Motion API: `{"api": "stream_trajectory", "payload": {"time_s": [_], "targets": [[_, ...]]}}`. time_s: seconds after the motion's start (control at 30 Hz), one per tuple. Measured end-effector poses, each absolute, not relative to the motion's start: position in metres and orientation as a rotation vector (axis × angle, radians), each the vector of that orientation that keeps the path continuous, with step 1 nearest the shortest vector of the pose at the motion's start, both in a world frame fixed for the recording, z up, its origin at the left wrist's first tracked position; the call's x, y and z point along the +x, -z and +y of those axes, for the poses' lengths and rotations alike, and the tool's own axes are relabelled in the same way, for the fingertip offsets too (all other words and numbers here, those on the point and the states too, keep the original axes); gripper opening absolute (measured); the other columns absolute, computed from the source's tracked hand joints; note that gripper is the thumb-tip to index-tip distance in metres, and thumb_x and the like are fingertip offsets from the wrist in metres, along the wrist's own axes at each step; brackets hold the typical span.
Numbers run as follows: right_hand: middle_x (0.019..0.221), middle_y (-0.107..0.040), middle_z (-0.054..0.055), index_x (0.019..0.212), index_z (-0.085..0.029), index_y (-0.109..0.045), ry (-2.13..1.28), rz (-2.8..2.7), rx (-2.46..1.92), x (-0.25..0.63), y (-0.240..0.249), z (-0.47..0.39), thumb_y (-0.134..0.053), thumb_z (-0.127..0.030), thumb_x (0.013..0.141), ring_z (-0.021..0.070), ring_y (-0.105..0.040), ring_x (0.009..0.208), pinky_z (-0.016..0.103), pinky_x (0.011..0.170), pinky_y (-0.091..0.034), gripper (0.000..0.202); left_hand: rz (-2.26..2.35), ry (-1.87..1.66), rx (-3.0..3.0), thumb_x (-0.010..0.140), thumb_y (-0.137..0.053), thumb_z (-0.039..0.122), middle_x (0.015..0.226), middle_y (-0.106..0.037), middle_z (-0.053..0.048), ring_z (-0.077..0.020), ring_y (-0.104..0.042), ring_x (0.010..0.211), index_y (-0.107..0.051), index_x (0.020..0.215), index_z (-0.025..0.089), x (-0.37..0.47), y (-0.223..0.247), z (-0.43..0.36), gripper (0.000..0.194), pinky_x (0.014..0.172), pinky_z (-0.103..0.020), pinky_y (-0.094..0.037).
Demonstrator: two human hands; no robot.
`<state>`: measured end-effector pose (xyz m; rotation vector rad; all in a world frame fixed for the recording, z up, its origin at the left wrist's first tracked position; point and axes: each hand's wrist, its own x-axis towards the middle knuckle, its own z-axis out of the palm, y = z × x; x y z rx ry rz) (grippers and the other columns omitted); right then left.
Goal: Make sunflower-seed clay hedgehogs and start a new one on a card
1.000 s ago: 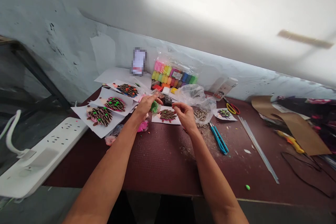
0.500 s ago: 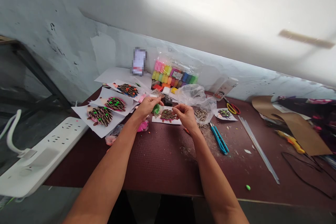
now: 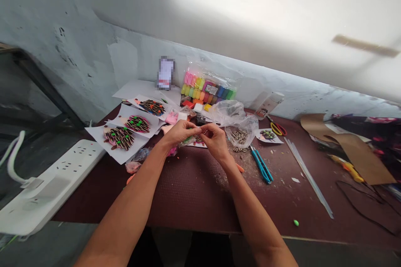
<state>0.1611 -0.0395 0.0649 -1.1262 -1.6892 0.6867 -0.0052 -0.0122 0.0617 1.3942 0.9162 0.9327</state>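
Observation:
My left hand is closed, with green modelling clay in clear wrap showing beneath its fingers. Thumb and forefinger of my right hand are pinched against my left fingertips; whatever tiny piece they hold is too small to make out. Below both hands lies a white card bearing a hedgehog picture covered in striped sunflower seeds, mostly hidden by the fingers. Right of my right hand, a clear plastic bag holds loose sunflower seeds, some spilled on the table.
Seed hedgehog sheets lie left, by a white power strip. Behind stand a phone and a pack of coloured clay. To the right are a blue cutter, scissors, glue sticks and a yellow glue gun.
My hands have come together over the card, fingertips meeting. The right hand moved left from the seeds' edge, and the green clay is now mostly covered by my left hand.

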Motion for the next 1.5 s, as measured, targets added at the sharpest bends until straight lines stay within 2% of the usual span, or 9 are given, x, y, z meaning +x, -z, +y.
{"api": "stream_trajectory", "payload": {"time_s": [0.13, 0.33, 0.47, 0.6, 0.87, 1.0, 1.2, 1.33, 1.5], "targets": [[0.077, -0.064, -0.001, 0.095, -0.021, -0.071, -0.907, -1.562, -1.096, 0.163, -0.066, -0.036, -0.067, -0.034, 0.074, 0.0098, -0.047, 0.056, 0.024, 0.052, -0.038, 0.024, 0.982, -1.007, 1.325, 0.06, -0.081, 0.049, 0.057, -0.058, 0.001, -0.0089, -0.045, 0.054, -0.071, 0.065, 0.014, -0.008, -0.063, -0.011, 0.037, 0.054, -0.024, -0.034], [0.062, -0.058, -0.003, 0.071, -0.02, -0.065, -0.831, -1.415, -1.114, 0.17, -0.075, -0.034, -0.057, -0.028, 0.073, 0.0114, -0.049, 0.057, 0.024, 0.056, -0.04, 0.011, 0.973, -1.066, 1.291, 0.061, -0.081, 0.042, 0.064, -0.063, 0.001, -0.0095, -0.051, 0.058, -0.07, 0.071, 0.014, -0.008, -0.064, -0.011, 0.032, 0.056, -0.023, -0.038], [0.068, -0.065, 0.0, 0.083, -0.018, -0.072, -0.901, -1.444, -1.131, 0.166, -0.076, -0.036, -0.066, -0.037, 0.073, 0.0122, -0.052, 0.057, 0.025, 0.056, -0.043, 0.022, 0.943, -1.074, 1.284, 0.062, -0.082, 0.047, 0.057, -0.056, 0.003, -0.0077, -0.046, 0.052, -0.063, 0.065, 0.015, -0.007, -0.065, -0.011, 0.037, 0.051, -0.022, -0.033], [0.068, -0.066, 0.001, 0.086, -0.018, -0.071, -0.916, -1.479, -1.145, 0.163, -0.075, -0.038, -0.064, -0.046, 0.078, 0.0125, -0.053, 0.056, 0.025, 0.055, -0.044, 0.03, 0.942, -1.0, 1.314, 0.07, -0.074, 0.056, 0.053, -0.054, 0.002, -0.0071, -0.04, 0.047, -0.069, 0.07, 0.014, -0.007, -0.065, -0.012, 0.043, 0.048, -0.023, -0.03], [0.058, -0.052, -0.002, 0.063, -0.02, -0.054, -0.791, -1.623, -1.2, 0.167, -0.079, -0.041, -0.052, -0.04, 0.082, 0.0112, -0.044, 0.055, 0.024, 0.052, -0.036, 0.028, 0.925, -1.042, 1.385, 0.065, -0.08, 0.049, 0.066, -0.064, -0.001, -0.0113, -0.053, 0.06, -0.067, 0.071, 0.015, -0.007, -0.062, -0.012, 0.038, 0.059, -0.024, -0.041], [0.052, -0.043, -0.004, 0.057, -0.021, -0.047, -0.839, -1.678, -1.182, 0.164, -0.081, -0.044, -0.052, -0.042, 0.084, 0.009, -0.036, 0.05, 0.023, 0.049, -0.029, 0.034, 0.922, -1.064, 1.348, 0.066, -0.077, 0.06, 0.061, -0.061, 0.0, -0.0093, -0.049, 0.056, -0.062, 0.064, 0.015, -0.007, -0.064, -0.013, 0.048, 0.057, -0.024, -0.039], [0.066, -0.062, -0.002, 0.079, -0.019, -0.065, -0.994, -1.694, -1.095, 0.157, -0.079, -0.046, -0.065, -0.038, 0.077, 0.0092, -0.047, 0.052, 0.022, 0.049, -0.034, 0.019, 0.989, -1.031, 1.328, 0.065, -0.07, 0.074, 0.053, -0.052, 0.002, -0.0079, -0.04, 0.049, -0.06, 0.058, 0.015, -0.006, -0.068, -0.012, 0.06, 0.05, -0.024, -0.03], [0.063, -0.061, -0.002, 0.076, -0.02, -0.065, -0.919, -1.58, -1.127, 0.155, -0.074, -0.044, -0.07, -0.046, 0.077, 0.0097, -0.046, 0.051, 0.023, 0.048, -0.034, 0.026, 0.958, -0.985, 1.393, 0.066, -0.07, 0.073, 0.054, -0.055, 0.0, -0.0088, -0.042, 0.052, -0.059, 0.054, 0.015, -0.005, -0.069, -0.013, 0.061, 0.053, -0.025, -0.031], [0.067, -0.063, 0.0, 0.074, -0.02, -0.069, -0.735, -1.613, -1.182, 0.157, -0.071, -0.045, -0.07, -0.043, 0.077, 0.0104, -0.043, 0.053, 0.025, 0.05, -0.034, 0.024, 0.93, -0.938, 1.488, 0.071, -0.065, 0.073, 0.054, -0.055, -0.001, -0.0104, -0.043, 0.054, -0.058, 0.052, 0.016, -0.004, -0.069, -0.015, 0.061, 0.056, -0.026, -0.033]]}}
